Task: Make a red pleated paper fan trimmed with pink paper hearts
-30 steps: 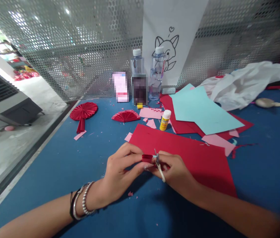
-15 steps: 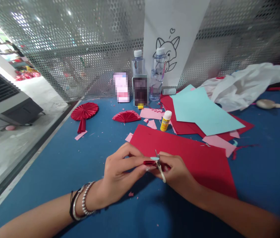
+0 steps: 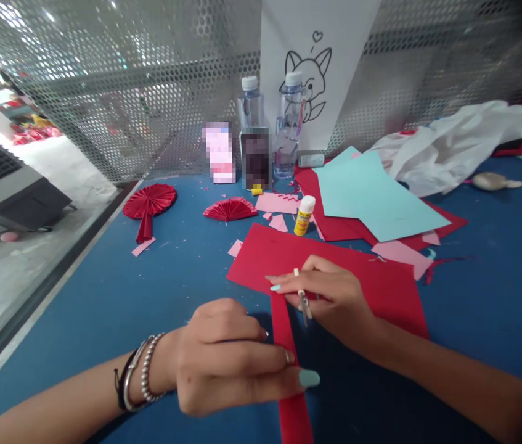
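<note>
A long, narrow red paper strip (image 3: 281, 320) runs from the edge of the large red sheet down towards me. My left hand (image 3: 228, 364) is closed at the strip's middle, with the thumb across it and the other fingers curled. At the strip's far end, the fingertips of my right hand (image 3: 334, 290) press on the paper. That same hand holds small scissors (image 3: 304, 303) with white handles, tucked between its fingers. Under my right hand lies the large red sheet (image 3: 261, 256).
A red round paper fan (image 3: 150, 202) and a red half fan (image 3: 230, 209) lie at the left. Beyond the sheet stand a glue stick (image 3: 304, 217), two phones and two bottles (image 3: 288, 132). Light-blue paper (image 3: 381, 197) and a white plastic bag (image 3: 455, 148) are at the right.
The small folded red piece held between both hands is now stretched out as a long strip. My left hand has moved down and nearer; the scissors have turned back within my right hand.
</note>
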Demonstrator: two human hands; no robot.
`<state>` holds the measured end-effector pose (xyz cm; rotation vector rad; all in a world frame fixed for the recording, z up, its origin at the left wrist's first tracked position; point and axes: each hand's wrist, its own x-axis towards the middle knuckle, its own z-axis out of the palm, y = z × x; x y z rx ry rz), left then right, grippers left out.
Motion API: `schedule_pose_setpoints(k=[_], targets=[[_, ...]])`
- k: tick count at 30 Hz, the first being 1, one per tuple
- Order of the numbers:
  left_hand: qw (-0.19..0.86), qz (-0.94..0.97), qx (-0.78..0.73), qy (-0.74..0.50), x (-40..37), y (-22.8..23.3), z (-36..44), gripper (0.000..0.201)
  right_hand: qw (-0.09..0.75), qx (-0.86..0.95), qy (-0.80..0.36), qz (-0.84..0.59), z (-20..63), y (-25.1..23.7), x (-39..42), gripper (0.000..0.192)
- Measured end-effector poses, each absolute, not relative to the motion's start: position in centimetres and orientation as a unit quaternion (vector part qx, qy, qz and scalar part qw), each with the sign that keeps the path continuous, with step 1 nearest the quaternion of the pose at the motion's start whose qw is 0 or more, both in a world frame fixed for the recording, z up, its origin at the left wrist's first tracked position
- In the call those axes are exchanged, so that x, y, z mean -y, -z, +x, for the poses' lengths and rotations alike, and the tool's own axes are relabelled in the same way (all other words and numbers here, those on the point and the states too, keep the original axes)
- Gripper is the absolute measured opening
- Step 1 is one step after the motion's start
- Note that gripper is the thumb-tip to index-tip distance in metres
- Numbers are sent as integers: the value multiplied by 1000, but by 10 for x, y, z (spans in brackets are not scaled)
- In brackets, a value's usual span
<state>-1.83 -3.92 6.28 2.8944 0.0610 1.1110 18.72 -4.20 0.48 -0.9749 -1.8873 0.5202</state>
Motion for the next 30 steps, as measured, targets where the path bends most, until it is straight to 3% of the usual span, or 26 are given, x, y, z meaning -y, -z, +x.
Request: schedule_pose_setpoints(k=[3, 9, 14, 18, 22, 24, 30], targets=[[34, 935, -2, -353, 37, -58, -19, 16, 469, 774, -193, -379, 189, -4, 41, 27], [-78, 955, 69, -279, 36, -54, -15, 14, 463, 787, -178, -367, 191, -3, 37, 26], [-19, 962, 69, -264, 34, -59, -13, 20, 455, 788, -175, -376, 190, -4, 37, 24], [96, 949, -13, -300, 40, -42, -14, 14, 461, 791, -121, -384, 197, -8, 37, 25], [353, 785, -234, -453, 55, -13, -8, 47, 400, 843, 26, -358, 213, -15, 32, 30], [458, 690, -302, -472, 60, -7, -3, 55, 376, 852, 73, -357, 218, -21, 30, 33], [766, 480, -345, -252, 51, -24, 12, 42, 301, 882, 83, -352, 219, -36, 32, 26]])
